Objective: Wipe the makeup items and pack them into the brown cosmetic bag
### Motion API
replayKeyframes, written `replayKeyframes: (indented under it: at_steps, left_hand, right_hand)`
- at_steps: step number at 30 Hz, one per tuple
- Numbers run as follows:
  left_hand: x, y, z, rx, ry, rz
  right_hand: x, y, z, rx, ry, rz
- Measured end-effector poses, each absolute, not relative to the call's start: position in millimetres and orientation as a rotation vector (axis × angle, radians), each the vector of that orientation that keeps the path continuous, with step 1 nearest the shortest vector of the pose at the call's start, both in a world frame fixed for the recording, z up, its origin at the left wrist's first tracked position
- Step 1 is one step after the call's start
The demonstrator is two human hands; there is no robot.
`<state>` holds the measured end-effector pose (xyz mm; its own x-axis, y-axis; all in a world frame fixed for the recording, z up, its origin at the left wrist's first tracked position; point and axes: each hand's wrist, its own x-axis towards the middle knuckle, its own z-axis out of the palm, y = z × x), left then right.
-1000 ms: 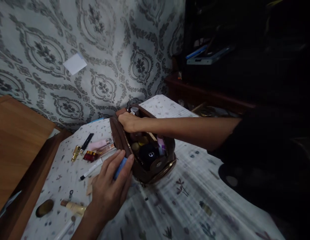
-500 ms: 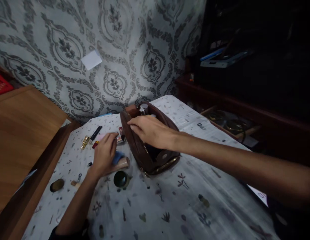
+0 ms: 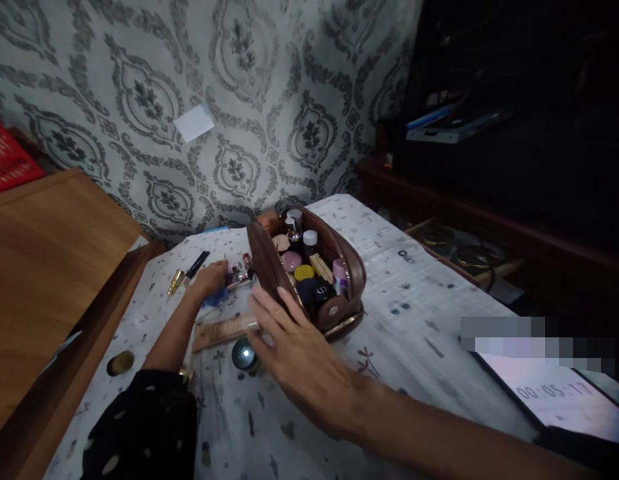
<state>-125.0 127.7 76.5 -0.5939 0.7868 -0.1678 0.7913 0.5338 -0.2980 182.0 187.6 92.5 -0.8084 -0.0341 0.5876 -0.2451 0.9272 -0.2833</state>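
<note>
A brown zip pouch (image 3: pixel 269 267) stands open on the table with several cosmetic jars and bottles inside. My right hand (image 3: pixel 294 347) hovers in front of it, fingers spread, holding nothing. My left hand (image 3: pixel 209 279) reaches to the left of the pouch, fingers curled over a small blue item (image 3: pixel 215 297) beside some lipstick tubes (image 3: pixel 239 275). A beige tube (image 3: pixel 223 331) and a round dark jar (image 3: pixel 243 355) lie between my hands.
A patterned white cloth (image 3: pixel 419 293) covers the table. A gold tube and black pen (image 3: pixel 186 272) lie at the far left, a dark oval compact (image 3: pixel 120 363) nearer. A wooden cabinet (image 3: pixel 49 253) stands left, a phone screen (image 3: pixel 554 393) lies right, dark shelves behind.
My right hand left the pouch's top and drew back toward me, uncovering the contents. My left hand moved farther away to the left, toward the lipsticks.
</note>
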Motion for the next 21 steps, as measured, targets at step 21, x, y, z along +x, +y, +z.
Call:
replayKeyframes:
  at_steps: [21]
  left_hand:
    - [-117.8,111.7,87.3,1.369,2.847,-0.406]
  right_hand:
    - [155.9,148.5,17.2,-0.045,-2.200,1.214]
